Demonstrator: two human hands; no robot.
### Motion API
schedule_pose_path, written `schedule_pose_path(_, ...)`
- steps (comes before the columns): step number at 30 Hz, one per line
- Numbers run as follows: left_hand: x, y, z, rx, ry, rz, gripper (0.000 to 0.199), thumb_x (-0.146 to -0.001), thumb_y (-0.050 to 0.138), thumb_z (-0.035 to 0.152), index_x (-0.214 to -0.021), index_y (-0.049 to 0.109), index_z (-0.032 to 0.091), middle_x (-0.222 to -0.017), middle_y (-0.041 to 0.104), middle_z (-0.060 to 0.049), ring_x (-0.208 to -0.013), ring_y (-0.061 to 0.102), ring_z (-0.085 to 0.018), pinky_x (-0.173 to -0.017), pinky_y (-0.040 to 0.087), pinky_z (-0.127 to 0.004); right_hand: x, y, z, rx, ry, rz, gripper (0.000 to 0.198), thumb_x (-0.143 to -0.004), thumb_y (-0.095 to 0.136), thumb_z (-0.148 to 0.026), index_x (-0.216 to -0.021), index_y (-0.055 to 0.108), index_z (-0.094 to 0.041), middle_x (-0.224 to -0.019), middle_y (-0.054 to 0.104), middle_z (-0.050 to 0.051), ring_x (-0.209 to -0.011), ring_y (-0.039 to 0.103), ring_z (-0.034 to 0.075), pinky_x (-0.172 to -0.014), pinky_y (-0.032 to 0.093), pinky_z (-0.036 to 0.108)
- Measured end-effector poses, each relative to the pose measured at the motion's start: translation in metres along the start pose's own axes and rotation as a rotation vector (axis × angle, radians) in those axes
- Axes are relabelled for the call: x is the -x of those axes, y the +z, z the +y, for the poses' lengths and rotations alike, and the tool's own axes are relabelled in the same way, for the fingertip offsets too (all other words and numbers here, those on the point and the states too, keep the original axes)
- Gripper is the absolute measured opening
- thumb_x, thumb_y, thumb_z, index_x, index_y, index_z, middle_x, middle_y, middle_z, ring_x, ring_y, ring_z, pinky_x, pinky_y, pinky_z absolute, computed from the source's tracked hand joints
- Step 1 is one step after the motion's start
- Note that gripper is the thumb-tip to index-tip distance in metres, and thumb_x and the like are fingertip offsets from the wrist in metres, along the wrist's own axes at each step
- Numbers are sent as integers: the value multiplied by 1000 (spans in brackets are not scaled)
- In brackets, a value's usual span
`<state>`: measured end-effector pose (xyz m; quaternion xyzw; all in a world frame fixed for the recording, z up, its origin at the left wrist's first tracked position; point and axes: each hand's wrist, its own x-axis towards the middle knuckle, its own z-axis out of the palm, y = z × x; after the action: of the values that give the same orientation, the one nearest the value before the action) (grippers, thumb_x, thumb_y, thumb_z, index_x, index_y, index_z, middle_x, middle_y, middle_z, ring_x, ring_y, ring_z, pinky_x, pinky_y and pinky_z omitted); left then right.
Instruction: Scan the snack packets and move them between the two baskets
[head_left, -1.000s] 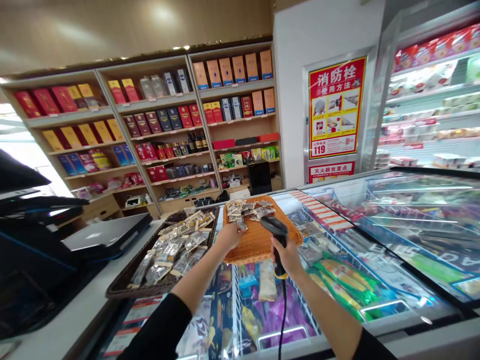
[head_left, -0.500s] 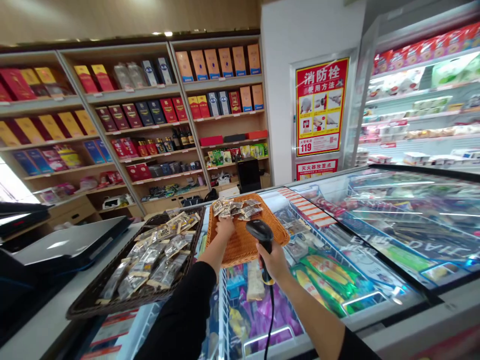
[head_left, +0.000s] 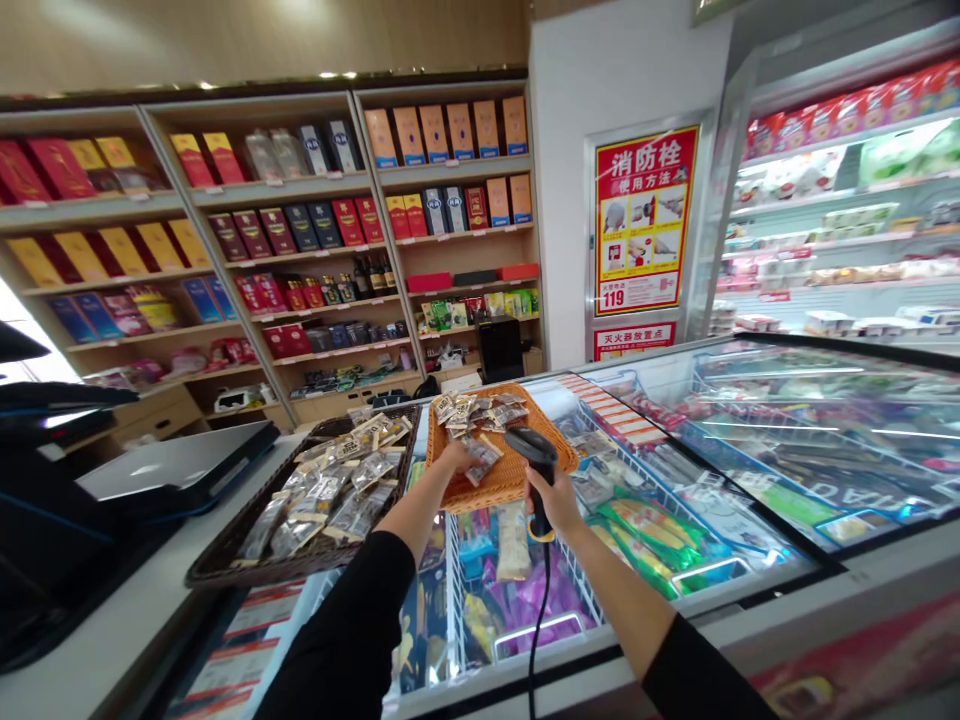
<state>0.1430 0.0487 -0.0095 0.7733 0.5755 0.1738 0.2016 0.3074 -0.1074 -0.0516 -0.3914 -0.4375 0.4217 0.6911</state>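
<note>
My left hand (head_left: 456,461) pinches a small clear packet with a pale label (head_left: 484,460) over the orange wicker basket (head_left: 510,482). Several similar packets (head_left: 480,408) lie heaped at the far side of that basket. In my right hand (head_left: 556,495) is a black barcode scanner (head_left: 536,458), its head just above the basket and to the right of the packet. Its cable hangs down toward me. Left of the orange basket, a dark brown wicker basket (head_left: 217,573) holds a larger pile of packets (head_left: 337,475).
Both baskets rest at the chest freezer (head_left: 442,690), whose wire baskets hold bagged goods such as corn (head_left: 645,535). A flat grey device (head_left: 180,465) stands on the left counter. Shelves of boxed goods (head_left: 277,232) line the back wall, and a lit refrigerated case (head_left: 847,215) is at right.
My left hand has drawn back from the heap toward me with a packet in its fingers. The scanner has shifted slightly right in the view.
</note>
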Motion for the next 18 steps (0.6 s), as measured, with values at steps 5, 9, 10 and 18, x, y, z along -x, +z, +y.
schedule_pose_path(5, 11, -24, -15, 600, -29, 105, 21, -71, 66, 32, -87, 66, 18, -79, 70, -4, -76, 67, -20, -73, 51, -29, 4, 6, 0, 49, 0, -17, 38, -73, 63, -53, -84, 56, -17, -49, 50, -6, -33, 44, 9, -33, 36, 21)
schedule_pose_path(9, 30, -29, -32, 1194, -24, 158, 33, -56, 77, 30, -81, 60, 17, -74, 69, -3, -66, 66, -18, -67, 52, -31, 17, 30, 2, 123, 33, -102, 36, -75, 61, -53, -76, 54, -18, -46, 49, -5, -33, 45, 11, -33, 37, 22)
schedule_pose_path(10, 33, -28, -34, 1270, -19, 178, 36, -51, 80, 28, -78, 58, 18, -72, 68, -2, -66, 66, -18, -67, 53, -31, 21, 37, 2, 145, 39, -127, 35, -76, 61, -52, -75, 54, -18, -45, 49, -5, -32, 44, 11, -33, 36, 23)
schedule_pose_path(18, 35, -21, -34, 1309, 55, 149, 44, -47, 85, 26, -77, 53, 18, -77, 68, -1, -71, 66, -17, -74, 54, -33, 39, 48, -1, 326, 25, -138, 35, -80, 55, -53, -68, 51, -20, -40, 47, -5, -33, 45, 12, -37, 37, 23)
